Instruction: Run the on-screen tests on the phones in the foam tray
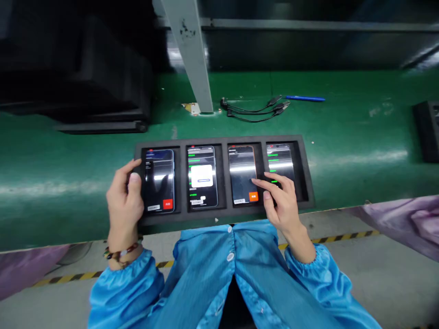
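A black tray (pixel 222 211) with side-by-side compartments lies on the green table, a smartphone in each. The leftmost phone (pixel 159 180) shows a dark screen with a red button. On the second phone (pixel 202 194) a white pop-up covers green text. The third phone (pixel 243 171) has a dark screen with an orange button, and the rightmost phone (pixel 281 157) shows green lines. My left hand (pixel 126 201) is curled around the tray's left end, thumb and index finger at its rim. My right hand (pixel 281 201) has its fingers apart, the index fingertip at the third phone's screen.
Behind the tray lie black cables (pixel 255 112) with clips and a blue pen (pixel 305 98). A grey metal post (pixel 194 59) rises from the table (pixel 350 137). Dark equipment (pixel 103 87) stands at the back left, and a black object (pixel 427 130) at the right edge.
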`<move>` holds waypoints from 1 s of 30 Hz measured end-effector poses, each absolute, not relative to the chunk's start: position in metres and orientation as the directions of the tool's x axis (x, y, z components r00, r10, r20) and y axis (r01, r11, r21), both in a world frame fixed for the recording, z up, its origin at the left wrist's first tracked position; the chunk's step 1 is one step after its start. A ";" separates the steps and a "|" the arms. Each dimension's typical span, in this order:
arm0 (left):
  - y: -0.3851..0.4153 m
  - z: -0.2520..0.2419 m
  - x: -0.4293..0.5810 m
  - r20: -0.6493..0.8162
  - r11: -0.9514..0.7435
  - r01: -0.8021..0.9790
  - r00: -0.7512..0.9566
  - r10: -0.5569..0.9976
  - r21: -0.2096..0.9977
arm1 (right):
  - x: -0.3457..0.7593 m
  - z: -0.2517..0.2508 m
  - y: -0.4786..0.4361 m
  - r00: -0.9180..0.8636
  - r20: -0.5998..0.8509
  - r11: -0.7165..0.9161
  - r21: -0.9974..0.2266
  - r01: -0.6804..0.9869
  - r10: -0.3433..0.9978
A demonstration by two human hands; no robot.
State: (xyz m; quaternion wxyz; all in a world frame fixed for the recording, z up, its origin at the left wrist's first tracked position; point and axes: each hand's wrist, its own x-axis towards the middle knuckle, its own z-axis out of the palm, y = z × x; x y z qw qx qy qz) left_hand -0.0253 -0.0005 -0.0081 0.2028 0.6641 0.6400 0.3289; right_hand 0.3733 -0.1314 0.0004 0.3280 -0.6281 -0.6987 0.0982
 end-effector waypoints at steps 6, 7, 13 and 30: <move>0.001 -0.010 -0.027 0.135 -0.098 0.720 0.006 0.991 0.687 | 0.335 0.009 -0.113 -0.140 0.294 0.295 -0.592 0.750 0.946; 0.001 -0.010 -0.028 0.136 -0.101 0.713 0.008 0.991 0.694 | 0.325 0.010 -0.109 -0.185 0.289 0.327 -0.595 0.734 0.939; -0.001 -0.011 -0.028 0.135 -0.106 0.671 0.009 0.991 0.734 | 0.282 0.015 -0.086 -0.329 0.235 0.403 -0.599 0.692 0.915; 0.003 -0.016 -0.032 0.130 -0.193 0.722 0.143 0.981 0.664 | 0.374 -0.005 -0.135 0.079 0.266 0.094 -0.581 0.808 0.961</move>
